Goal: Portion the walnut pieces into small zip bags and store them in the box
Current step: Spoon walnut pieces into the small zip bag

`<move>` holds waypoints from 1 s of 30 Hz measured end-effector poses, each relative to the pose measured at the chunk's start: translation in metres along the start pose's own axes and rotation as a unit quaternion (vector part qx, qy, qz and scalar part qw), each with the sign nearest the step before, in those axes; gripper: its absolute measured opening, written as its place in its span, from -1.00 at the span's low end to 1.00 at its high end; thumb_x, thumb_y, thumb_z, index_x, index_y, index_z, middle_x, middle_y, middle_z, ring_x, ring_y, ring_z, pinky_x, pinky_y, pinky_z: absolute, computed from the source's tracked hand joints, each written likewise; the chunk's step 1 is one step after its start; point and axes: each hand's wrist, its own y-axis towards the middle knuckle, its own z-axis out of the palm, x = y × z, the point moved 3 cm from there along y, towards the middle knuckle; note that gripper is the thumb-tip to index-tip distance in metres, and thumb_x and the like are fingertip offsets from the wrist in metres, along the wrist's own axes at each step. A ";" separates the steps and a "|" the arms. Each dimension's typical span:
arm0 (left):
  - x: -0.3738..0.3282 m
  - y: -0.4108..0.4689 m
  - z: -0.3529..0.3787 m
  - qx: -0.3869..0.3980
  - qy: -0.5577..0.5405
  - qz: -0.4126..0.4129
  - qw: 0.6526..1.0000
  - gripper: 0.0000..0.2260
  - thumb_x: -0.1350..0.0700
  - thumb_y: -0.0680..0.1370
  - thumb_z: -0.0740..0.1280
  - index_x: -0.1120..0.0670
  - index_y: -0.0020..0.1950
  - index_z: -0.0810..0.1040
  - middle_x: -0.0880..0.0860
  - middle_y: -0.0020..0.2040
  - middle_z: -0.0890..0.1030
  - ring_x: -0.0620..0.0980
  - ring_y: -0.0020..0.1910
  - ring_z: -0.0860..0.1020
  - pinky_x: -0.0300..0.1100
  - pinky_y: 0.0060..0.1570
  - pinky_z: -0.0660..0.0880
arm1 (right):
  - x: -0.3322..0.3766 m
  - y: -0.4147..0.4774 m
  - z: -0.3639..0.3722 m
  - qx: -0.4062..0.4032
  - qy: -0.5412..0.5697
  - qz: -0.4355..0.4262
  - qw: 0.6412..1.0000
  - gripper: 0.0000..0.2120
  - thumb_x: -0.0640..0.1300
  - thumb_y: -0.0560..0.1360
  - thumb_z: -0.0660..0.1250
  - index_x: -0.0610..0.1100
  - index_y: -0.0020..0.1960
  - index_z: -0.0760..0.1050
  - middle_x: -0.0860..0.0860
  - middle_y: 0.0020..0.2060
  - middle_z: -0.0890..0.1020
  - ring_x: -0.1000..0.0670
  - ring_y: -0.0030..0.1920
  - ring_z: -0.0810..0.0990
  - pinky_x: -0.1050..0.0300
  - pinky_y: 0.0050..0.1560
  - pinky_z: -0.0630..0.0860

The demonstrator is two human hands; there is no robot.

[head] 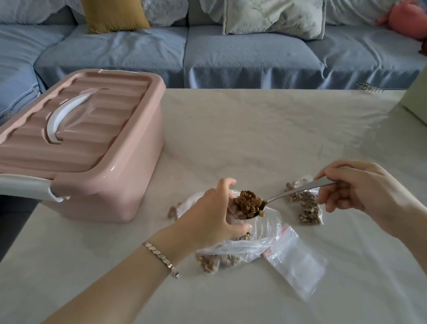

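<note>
Walnut pieces (pixel 248 204) sit heaped in the bowl of my spoon (pixel 281 195), brown and crumbly, just over the mouth of a clear bag. Nearest me on the table (pixel 98 280) an empty zip bag (pixel 298 264) with a red strip lies flat, its long axis running from near right to far left. Just left of it a crumpled bag (pixel 228 254) holds more nut bits. My left hand (pixel 211 217), a silver bracelet (pixel 161 258) on its wrist, is curled partly closed around the rim of the open bag (pixel 269 221), thumb and fingers gripping the plastic. My right hand (pixel 357 189) pinches the spoon handle between thumb and bent fingers; the spoon points left and slightly toward me, handle up to the right. Beyond the spoon a filled bag (pixel 305 206) of walnuts lies on the table. Farther left stands the pink box (pixel 86 158), lid on, white handle on top. Behind the table is a blue sofa (pixel 240 57) with cushions.
</note>
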 end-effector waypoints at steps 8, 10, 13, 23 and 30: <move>0.004 -0.005 0.003 0.004 -0.023 -0.027 0.999 -0.26 -0.04 0.41 0.45 0.04 0.43 0.10 -0.05 0.05 0.48 -0.10 0.04 0.50 -0.25 0.13 0.40 | 0.013 -0.001 0.024 0.030 -0.048 -0.038 0.998 -0.78 -0.33 0.54 0.13 -0.29 -0.23 0.47 -0.13 -0.57 0.57 0.00 -0.62 0.48 0.31 -0.60 0.25; 0.005 -0.006 0.005 0.000 -0.020 -0.034 0.999 -0.27 -0.05 0.42 0.44 0.02 0.44 0.09 -0.05 0.10 0.47 -0.10 0.04 0.50 -0.25 0.12 0.40 | 0.019 -0.003 0.031 0.033 -0.088 -0.069 0.993 -0.76 -0.32 0.54 0.14 -0.24 -0.27 0.47 -0.11 -0.56 0.58 -0.01 -0.60 0.49 0.28 -0.57 0.26; 0.007 -0.007 0.007 -0.009 -0.015 -0.045 0.999 -0.30 -0.07 0.44 0.41 -0.02 0.43 0.08 -0.08 0.13 0.42 -0.11 0.07 0.46 -0.32 0.08 0.33 | 0.027 -0.010 0.042 0.033 -0.162 -0.128 0.978 -0.76 -0.27 0.51 0.17 -0.14 -0.29 0.48 -0.06 -0.51 0.62 -0.03 -0.54 0.56 0.17 -0.43 0.36; 0.021 -0.019 0.000 -0.122 -0.035 -0.108 0.986 -0.28 -0.11 0.38 0.46 0.04 0.41 0.19 -0.11 0.09 0.38 -0.10 0.20 0.41 -0.40 0.01 0.22 | 0.041 -0.030 0.058 0.031 -0.261 -0.218 0.940 -0.77 -0.19 0.52 0.15 -0.04 -0.28 0.46 0.05 -0.45 0.65 0.00 -0.45 0.58 0.09 -0.43 0.44; 0.029 -0.027 0.002 -0.144 -0.082 -0.120 0.979 -0.40 -0.06 0.39 0.46 0.02 0.34 0.31 -0.10 0.05 0.53 -0.15 0.01 0.50 -0.51 -0.15 0.32 | 0.039 -0.045 0.064 0.010 -0.310 -0.352 0.883 -0.82 -0.06 0.54 0.11 -0.02 -0.18 0.44 0.01 -0.47 0.57 0.05 -0.47 0.51 0.12 -0.40 0.44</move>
